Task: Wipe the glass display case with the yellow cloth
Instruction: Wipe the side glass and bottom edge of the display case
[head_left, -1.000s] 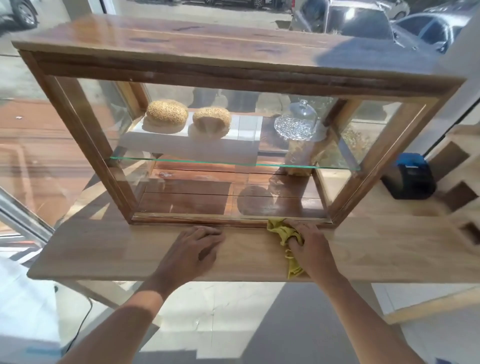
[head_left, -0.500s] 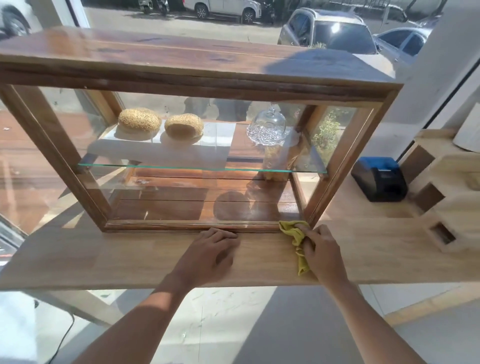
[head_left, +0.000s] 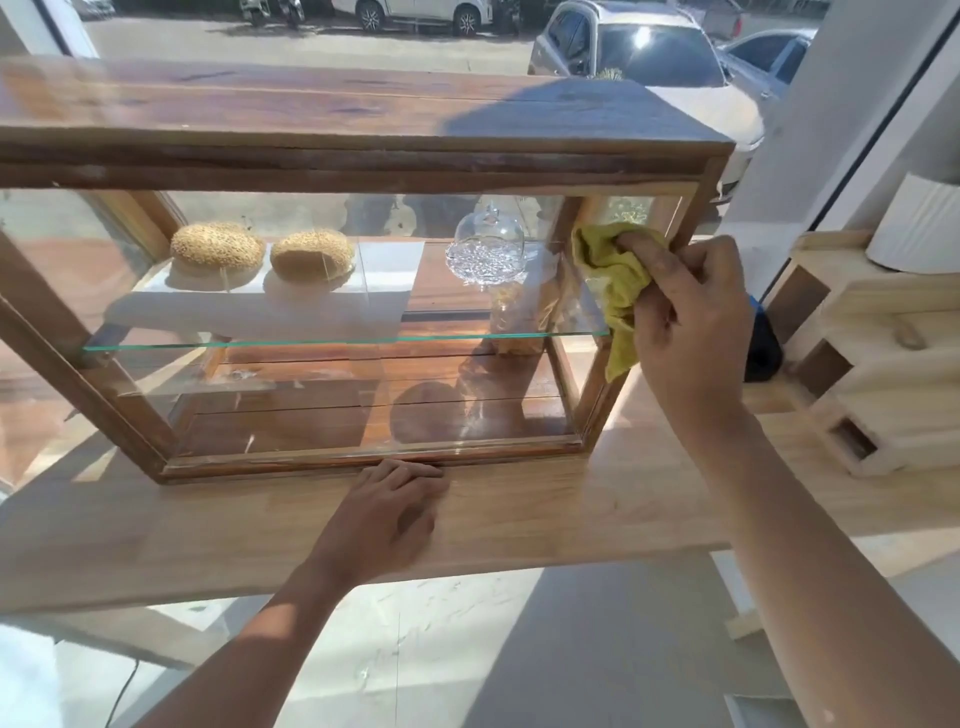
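Observation:
A wood-framed glass display case stands on a light wooden counter. My right hand grips a crumpled yellow cloth and holds it against the glass near the case's upper right corner, with a tail of cloth hanging down. My left hand rests on the counter with loosely curled fingers touching the case's bottom front rail. Inside, two seeded buns sit on a white riser, and a glass dome stands on the glass shelf.
A stepped wooden organiser and a white ribbed cup sit to the right of the case, with a dark device partly hidden behind my right hand. Parked cars show through the window behind.
My right hand has lifted the yellow cloth from the counter at the case's bottom right corner up to the glass near the upper right corner. The left hand has stayed put.

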